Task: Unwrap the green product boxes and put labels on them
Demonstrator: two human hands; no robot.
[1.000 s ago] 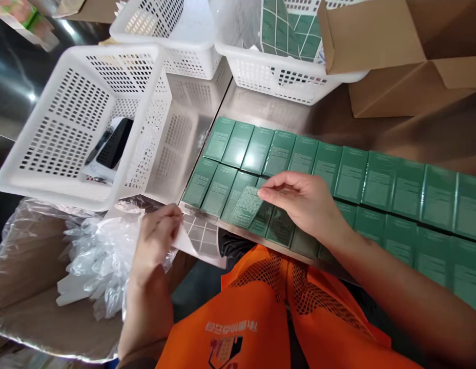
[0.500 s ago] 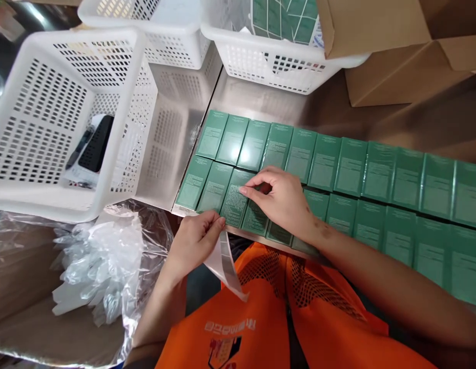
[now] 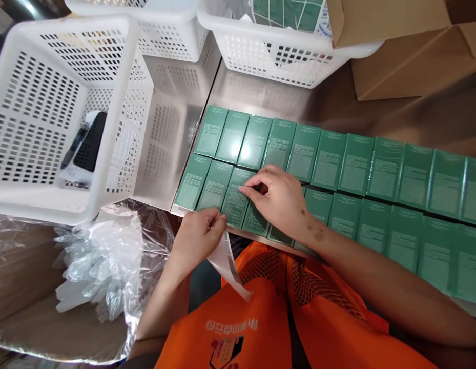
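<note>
Both hands are busy at the near edge of my desk (image 3: 261, 97). Right hand (image 3: 278, 197) has fingers pinched together, pressing a printed label (image 3: 233, 201) flat onto the third green box (image 3: 234, 197) of the front row. Left hand (image 3: 197, 233) is clamped on the white backing sheet (image 3: 228, 264), which curls down over my orange vest (image 3: 261, 318).

Changes: a second ago that label was lifted and angled above the boxes, and the backing sheet sat flat off to the left with its peeled grid showing. Half a second ago the label was already down on the box, and it has hardly shifted since. My read is that it's stuck and only being smoothed, with the sheet brought close to the boxes.

Around: two rows of green boxes (image 3: 376, 169) run off to the right, touching side to side. White perforated basket (image 3: 49, 113) on the left holds a black device (image 3: 89, 141). Second basket (image 3: 284, 51) at the back holds green label sheets (image 3: 287, 13). Cardboard carton (image 3: 414, 51) at the back right. Crumpled clear plastic (image 3: 99, 261) lies in a foil-lined box (image 3: 30, 318) below the desk edge. Desk is shiny metal, reflective; nothing of the room shows beyond it.
</note>
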